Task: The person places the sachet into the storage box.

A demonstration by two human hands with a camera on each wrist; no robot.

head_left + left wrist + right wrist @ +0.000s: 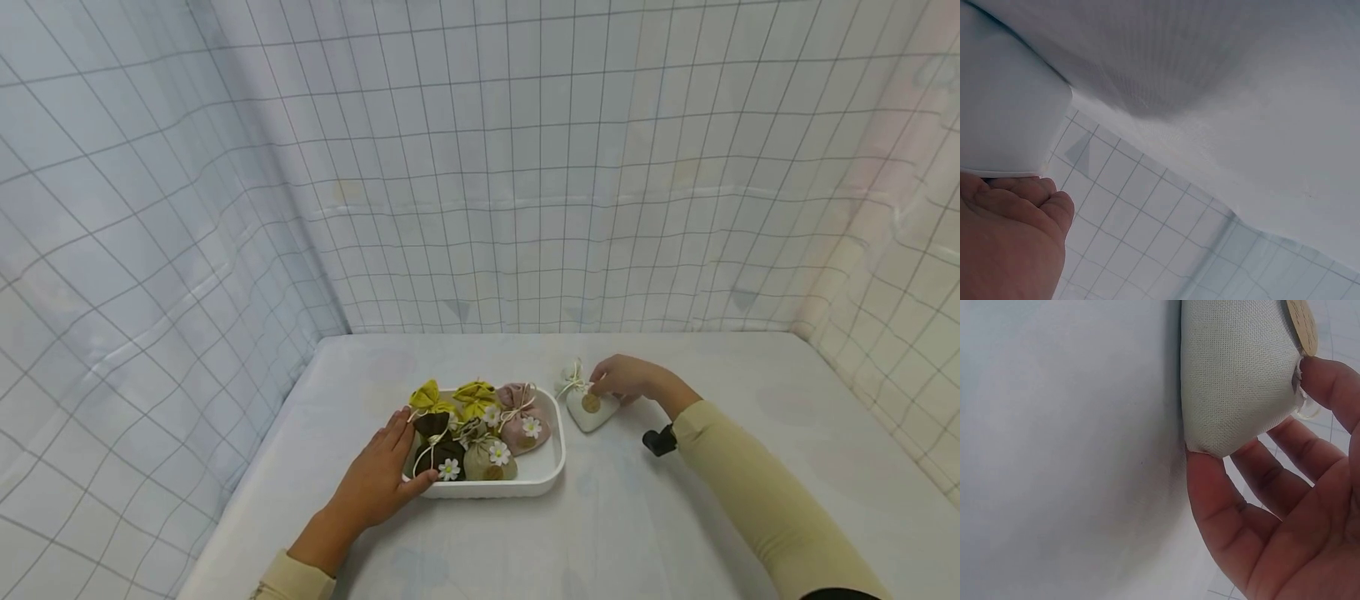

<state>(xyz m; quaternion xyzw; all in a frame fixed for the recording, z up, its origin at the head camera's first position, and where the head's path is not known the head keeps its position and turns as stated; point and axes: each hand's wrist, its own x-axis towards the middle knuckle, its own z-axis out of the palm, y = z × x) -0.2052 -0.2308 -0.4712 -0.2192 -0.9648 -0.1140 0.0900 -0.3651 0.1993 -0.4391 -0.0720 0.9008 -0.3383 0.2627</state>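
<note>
My left hand (375, 483) rests against the left end of a white tray (498, 491), fingers extended along its side and thumb at the front rim. In the left wrist view the hand (1016, 231) touches the tray's outer wall (1010, 119). Right of the tray, my right hand (637, 377) pinches a whitish drawstring sachet (583, 421) with a round tan tag (591, 403). Up close in the right wrist view, thumb and fingers (1213, 494) grip the woven sachet (1235, 381) at its edges.
Inside the tray lie several sachets: yellow (427, 397), pink (517, 433), beige (480, 462) and dark brown (431, 458), some with white flowers. A white cloth covers the table (600, 533). Grid-patterned curtains (525, 167) enclose the back and sides.
</note>
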